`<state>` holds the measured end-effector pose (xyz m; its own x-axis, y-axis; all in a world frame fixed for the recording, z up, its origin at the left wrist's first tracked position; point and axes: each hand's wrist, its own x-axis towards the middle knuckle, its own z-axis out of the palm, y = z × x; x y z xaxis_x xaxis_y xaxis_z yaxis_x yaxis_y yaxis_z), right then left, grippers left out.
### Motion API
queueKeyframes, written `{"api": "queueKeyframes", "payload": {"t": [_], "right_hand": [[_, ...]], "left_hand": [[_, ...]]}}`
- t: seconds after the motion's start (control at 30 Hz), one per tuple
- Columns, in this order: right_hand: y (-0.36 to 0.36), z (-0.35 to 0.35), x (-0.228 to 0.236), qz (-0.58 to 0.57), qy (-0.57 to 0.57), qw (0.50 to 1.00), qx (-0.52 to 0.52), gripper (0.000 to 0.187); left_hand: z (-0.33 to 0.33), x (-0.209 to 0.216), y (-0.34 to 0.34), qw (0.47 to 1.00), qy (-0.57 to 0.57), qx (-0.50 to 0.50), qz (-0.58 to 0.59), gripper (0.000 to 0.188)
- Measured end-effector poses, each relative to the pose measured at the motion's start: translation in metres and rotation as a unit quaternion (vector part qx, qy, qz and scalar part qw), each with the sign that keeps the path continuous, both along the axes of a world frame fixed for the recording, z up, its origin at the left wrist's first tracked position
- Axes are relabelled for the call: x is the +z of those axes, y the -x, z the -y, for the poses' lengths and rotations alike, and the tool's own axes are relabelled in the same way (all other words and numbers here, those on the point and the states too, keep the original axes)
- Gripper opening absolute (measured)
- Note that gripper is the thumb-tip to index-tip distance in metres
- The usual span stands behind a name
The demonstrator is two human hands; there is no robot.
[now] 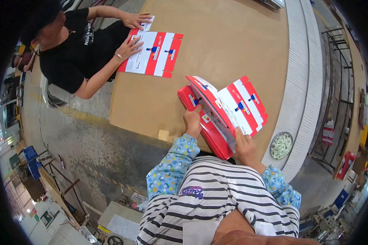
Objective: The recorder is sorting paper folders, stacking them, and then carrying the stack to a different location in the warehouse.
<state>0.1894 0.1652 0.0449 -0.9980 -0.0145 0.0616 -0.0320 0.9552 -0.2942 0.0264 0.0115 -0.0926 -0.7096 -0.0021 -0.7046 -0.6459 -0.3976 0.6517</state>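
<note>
A red-and-white printed cardboard carton blank [238, 107] stands partly lifted and folded over in front of me. My right hand [245, 148] is closed on its near edge, thumb on the printed face. Below it, at the table's near edge, lies a stack of red carton blanks [214, 136]. My left hand [193, 121] is closed at the left edge of this stack, thumb on top. Its other fingers are mostly hidden, and how many sheets it grips does not show. Patterned blue sleeves cover both my forearms.
Across the brown board-topped table [216, 45], at the far left, a person [71, 49] presses both hands on similar carton blanks [153, 55]. Along the right side run long rows of stacked white sheets [304, 77]. A round dish of pale bands [281, 145] sits at the right edge.
</note>
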Motion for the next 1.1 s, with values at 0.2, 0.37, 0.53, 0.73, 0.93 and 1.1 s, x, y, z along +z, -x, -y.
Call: {"api": "queueKeyframes", "payload": {"t": [0.2, 0.37, 0.53, 0.73, 0.93, 1.1], "right_hand": [[-0.006, 0.030, -0.022, 0.112, 0.010, 0.993, 0.043, 0.074], [0.002, 0.010, -0.012, 0.026, 0.083, 0.996, -0.008, 0.080], [-0.011, 0.007, -0.028, 0.058, 0.007, 0.998, 0.015, 0.077], [-0.010, 0.004, -0.051, 0.168, -0.051, 0.968, 0.179, 0.067], [0.012, -0.002, -0.042, 0.229, -0.036, 0.950, 0.207, 0.065], [0.034, -0.003, -0.038, 0.239, -0.033, 0.944, 0.226, 0.072]], "left_hand": [[-0.001, -0.021, -0.009, 0.999, 0.040, 0.026, 0.025, 0.033], [-0.018, -0.012, -0.002, 0.996, 0.091, 0.018, 0.002, 0.042], [-0.026, 0.000, 0.005, 0.991, 0.127, -0.028, 0.013, 0.042], [-0.025, -0.022, 0.000, 0.998, 0.001, 0.055, -0.032, 0.067], [-0.021, -0.006, -0.004, 0.996, -0.014, -0.009, -0.085, 0.066], [-0.012, -0.017, -0.020, 0.993, -0.046, 0.087, -0.060, 0.049]]}}
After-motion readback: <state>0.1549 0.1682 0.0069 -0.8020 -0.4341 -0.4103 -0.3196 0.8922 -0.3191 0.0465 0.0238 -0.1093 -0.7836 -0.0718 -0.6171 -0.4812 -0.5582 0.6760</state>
